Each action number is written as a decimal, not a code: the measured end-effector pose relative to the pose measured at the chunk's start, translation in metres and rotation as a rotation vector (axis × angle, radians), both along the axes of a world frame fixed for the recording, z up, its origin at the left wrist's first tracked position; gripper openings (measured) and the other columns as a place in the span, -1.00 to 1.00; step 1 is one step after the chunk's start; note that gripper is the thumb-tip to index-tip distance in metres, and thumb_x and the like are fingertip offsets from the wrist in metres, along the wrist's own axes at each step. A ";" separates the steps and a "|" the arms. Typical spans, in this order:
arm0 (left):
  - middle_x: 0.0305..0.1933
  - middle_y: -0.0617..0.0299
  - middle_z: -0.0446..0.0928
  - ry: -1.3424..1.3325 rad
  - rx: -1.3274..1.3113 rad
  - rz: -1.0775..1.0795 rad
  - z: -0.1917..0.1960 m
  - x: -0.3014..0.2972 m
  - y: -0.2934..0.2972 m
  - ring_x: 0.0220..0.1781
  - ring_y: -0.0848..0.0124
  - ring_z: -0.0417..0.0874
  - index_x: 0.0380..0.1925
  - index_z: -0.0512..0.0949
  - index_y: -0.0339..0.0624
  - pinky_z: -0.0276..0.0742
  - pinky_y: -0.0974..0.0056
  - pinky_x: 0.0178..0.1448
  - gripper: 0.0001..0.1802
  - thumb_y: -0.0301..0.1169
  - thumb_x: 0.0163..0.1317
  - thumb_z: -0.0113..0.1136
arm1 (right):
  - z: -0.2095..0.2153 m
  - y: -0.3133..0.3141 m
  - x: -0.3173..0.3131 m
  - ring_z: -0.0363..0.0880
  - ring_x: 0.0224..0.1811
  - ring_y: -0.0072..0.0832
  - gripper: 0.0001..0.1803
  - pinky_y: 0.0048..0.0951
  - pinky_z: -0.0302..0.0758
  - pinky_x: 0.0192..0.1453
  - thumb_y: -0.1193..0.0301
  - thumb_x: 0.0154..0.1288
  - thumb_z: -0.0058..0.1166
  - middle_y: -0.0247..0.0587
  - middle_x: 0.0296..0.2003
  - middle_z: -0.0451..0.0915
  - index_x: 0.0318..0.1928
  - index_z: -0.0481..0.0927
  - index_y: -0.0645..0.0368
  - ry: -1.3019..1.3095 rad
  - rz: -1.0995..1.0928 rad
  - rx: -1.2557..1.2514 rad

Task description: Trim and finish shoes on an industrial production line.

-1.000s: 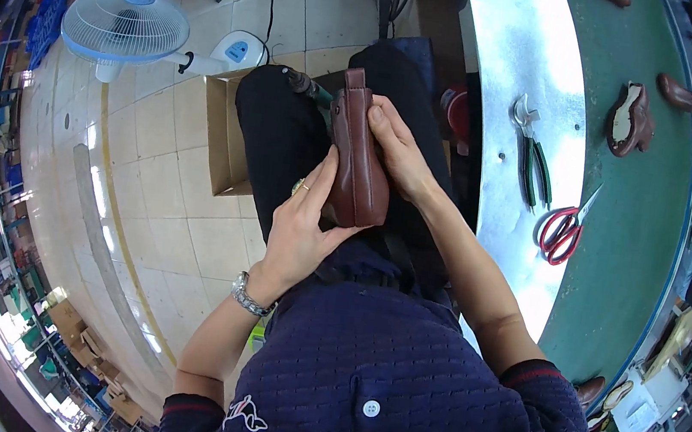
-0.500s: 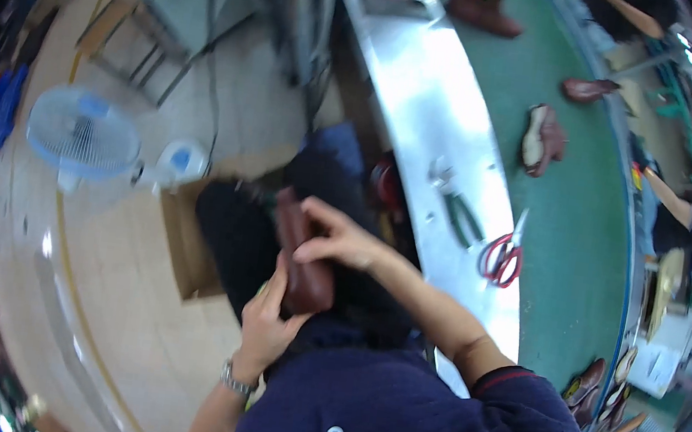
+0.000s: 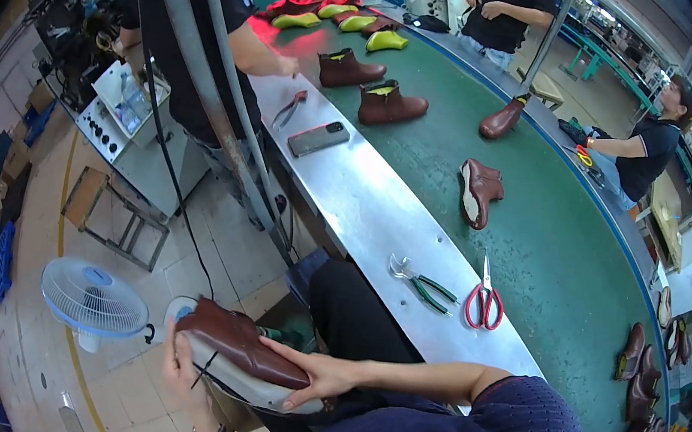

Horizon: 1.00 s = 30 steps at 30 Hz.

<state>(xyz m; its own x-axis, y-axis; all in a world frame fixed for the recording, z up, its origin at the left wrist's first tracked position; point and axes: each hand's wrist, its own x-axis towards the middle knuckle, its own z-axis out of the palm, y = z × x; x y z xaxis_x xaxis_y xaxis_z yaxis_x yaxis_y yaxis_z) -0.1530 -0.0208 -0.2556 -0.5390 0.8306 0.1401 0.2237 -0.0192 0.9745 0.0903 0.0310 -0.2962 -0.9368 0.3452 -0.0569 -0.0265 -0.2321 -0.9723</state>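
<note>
**Brown shoe held in both hands over the lap**

The brown shoe (image 3: 247,349) lies on its side above the person's lap, pale sole facing down. The right hand (image 3: 320,374) rests flat on the upper, fingers spread and wrapped round the sole edge. The left hand (image 3: 176,365) grips the shoe from beneath at the toe end. On the metal table edge (image 3: 364,210), pliers (image 3: 422,282) and red-handled scissors (image 3: 484,298) lie side by side. A fan (image 3: 93,302) stands on the floor.
</note>
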 end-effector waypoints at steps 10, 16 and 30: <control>-0.13 0.12 0.65 0.187 -0.259 -0.119 -0.040 -0.001 0.053 -0.11 0.48 0.53 0.11 0.54 -0.34 0.43 0.37 0.06 -0.50 -0.13 0.43 0.03 | -0.021 -0.022 -0.007 0.09 0.44 -0.31 0.24 -0.41 0.05 0.47 0.02 0.14 0.33 0.03 0.40 0.09 0.50 -0.31 0.21 -0.103 -0.223 -0.258; -0.29 0.18 0.62 0.224 -0.337 -0.143 -0.044 -0.028 0.066 -0.23 0.49 0.51 0.01 0.60 -0.35 0.44 0.37 -0.07 -0.49 -0.08 0.42 0.04 | -0.026 -0.015 -0.030 0.10 0.43 -0.29 0.30 -0.42 0.07 0.45 -0.03 0.12 0.33 0.06 0.39 0.08 0.49 -0.36 0.29 -0.055 -0.211 -0.340; 0.05 -0.02 0.61 0.350 -0.443 -0.142 -0.053 -0.003 0.044 0.09 0.22 0.60 0.10 0.55 -0.28 0.40 0.26 0.21 -0.52 -0.12 0.43 0.02 | -0.024 0.039 0.038 0.62 -0.03 -0.23 -0.50 -0.32 0.53 0.05 0.17 0.21 0.26 -0.05 -0.05 0.63 0.06 0.56 0.22 -0.437 -0.399 0.491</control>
<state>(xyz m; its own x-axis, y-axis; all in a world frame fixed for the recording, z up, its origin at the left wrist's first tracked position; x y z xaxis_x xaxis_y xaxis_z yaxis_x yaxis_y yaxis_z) -0.1558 0.0233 -0.3088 -0.4022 0.9114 -0.0873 0.5587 0.3199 0.7652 0.1280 0.0703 -0.3204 -0.6636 0.7336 -0.1464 0.3929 0.1753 -0.9027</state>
